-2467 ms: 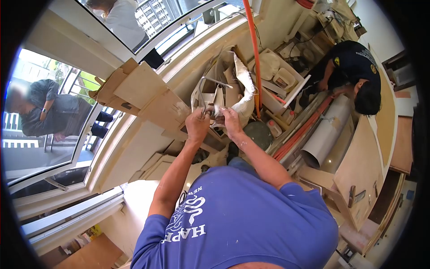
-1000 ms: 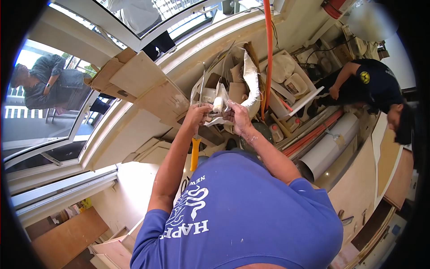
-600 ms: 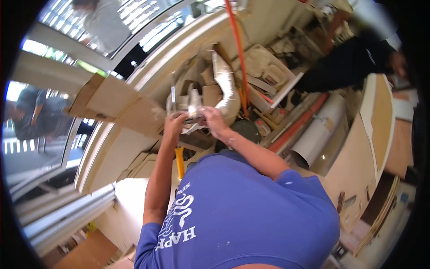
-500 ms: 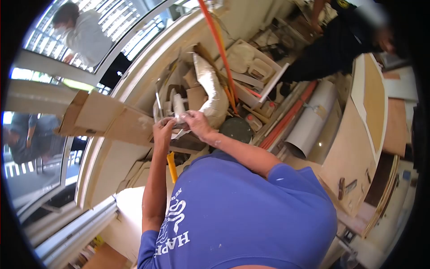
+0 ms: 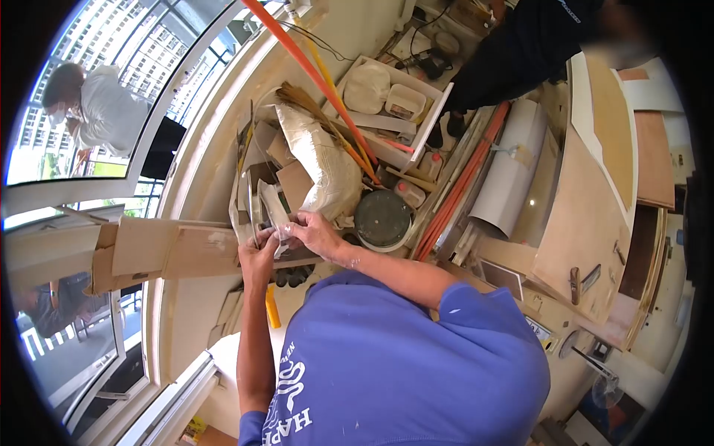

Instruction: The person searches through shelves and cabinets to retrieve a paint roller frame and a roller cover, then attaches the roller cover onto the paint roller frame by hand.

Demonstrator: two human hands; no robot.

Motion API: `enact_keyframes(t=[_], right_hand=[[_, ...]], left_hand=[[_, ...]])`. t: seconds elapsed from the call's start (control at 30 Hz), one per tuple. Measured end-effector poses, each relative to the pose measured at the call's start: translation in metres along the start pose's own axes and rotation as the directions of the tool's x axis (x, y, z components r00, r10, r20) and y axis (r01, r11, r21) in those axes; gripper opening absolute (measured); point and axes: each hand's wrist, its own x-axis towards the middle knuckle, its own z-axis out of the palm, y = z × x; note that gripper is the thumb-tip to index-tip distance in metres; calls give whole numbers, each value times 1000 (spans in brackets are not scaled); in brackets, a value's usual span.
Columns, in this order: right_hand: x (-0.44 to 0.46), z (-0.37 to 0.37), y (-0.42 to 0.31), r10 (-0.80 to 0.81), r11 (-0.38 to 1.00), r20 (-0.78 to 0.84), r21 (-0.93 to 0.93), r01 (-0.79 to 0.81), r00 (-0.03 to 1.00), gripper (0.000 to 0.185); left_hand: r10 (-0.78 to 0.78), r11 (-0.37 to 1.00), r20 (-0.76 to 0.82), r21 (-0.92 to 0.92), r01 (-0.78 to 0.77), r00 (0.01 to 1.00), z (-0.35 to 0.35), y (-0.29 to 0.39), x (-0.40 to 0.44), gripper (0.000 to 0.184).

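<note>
A whitish, crumpled strip (image 5: 275,207), paper or plastic, rises between my two hands over a cluttered corner. My left hand (image 5: 257,254) is closed, its fingertips pinched at the strip's lower end. From the other side my right hand (image 5: 315,235) also grips that lower end, thumb and fingers pressed together. The two hands nearly touch, and a loose white bit hangs beneath them. Pale smears mark my right fingers. Just beyond the hands stand a brown cardboard piece (image 5: 295,184) and a long shiny cream-coloured sack (image 5: 321,160).
A lidded bucket (image 5: 382,218) stands right of my hands. Behind it are a white drawer-like box (image 5: 416,141), orange pipes (image 5: 467,175) and a grey-white roll (image 5: 509,178). Plywood (image 5: 573,245) carries hand tools. A cardboard-covered ledge (image 5: 171,249) lies left. Dark-clothed person (image 5: 520,56) at upper right.
The camera view has shifted, so the surroundings sit further left and more of the bucket shows. Both hands stay on the white strip, lower in view. The person outside the window has changed posture.
</note>
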Motion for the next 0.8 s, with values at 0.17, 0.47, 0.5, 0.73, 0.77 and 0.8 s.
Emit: enact_keyframes(t=[0.17,0.47,0.5,0.73,0.77,0.8], right_hand=[[-5,-20,2,17,980,-46,201,-7,999,26],[-3,-99,13,46,772,-246,624,122,968,28],[3,-109,16,82,720,-330,672,173,940,27],[50,-241,37,3,882,-762,307,357,648,28],[63,-267,39,-49,913,-831,188,362,554,23],[67,-285,24,-90,942,-817,115,315,569,22]], left_hand=[[-25,992,49,122,19,998,-11,18,-15,24],[-138,984,16,114,136,990,-46,-10,-22,20],[-148,981,10,130,145,989,-49,-15,-22,19],[-272,942,-36,191,274,961,-55,-33,-26,23],[-288,934,-50,208,292,956,-54,-35,-26,24],[-306,922,-63,229,312,950,-56,-36,-28,25]])
